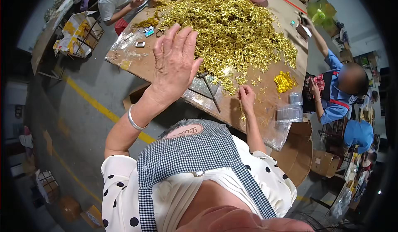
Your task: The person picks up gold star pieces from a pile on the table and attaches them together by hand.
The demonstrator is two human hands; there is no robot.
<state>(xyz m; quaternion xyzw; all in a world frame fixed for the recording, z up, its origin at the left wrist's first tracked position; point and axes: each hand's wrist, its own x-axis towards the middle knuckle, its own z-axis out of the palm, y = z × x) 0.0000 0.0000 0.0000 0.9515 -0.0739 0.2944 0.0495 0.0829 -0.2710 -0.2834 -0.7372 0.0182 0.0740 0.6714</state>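
Fingers [189,45] of the left hand [173,69] stretch wide, left of centre; the right hand [247,98] pinches narrowly, hold unclear, beside the gold star heap [240,31] at upper centre. Picking stars seems underway, needing a light grip next.

From my distant post I see a large heap of small, shiny, metallic gold stars [232,29] piled loosely in a tangled mound across the middle and far part of the brown tabletop [228,103]. Their points jut every way, and I cannot tell one from another deep inside. The mound spreads right and thins toward the near side, where I make out a few loose gold stars [255,80] lying flat. Nearer still, a small gold piece [243,115] shows, too small for me to read its shape.
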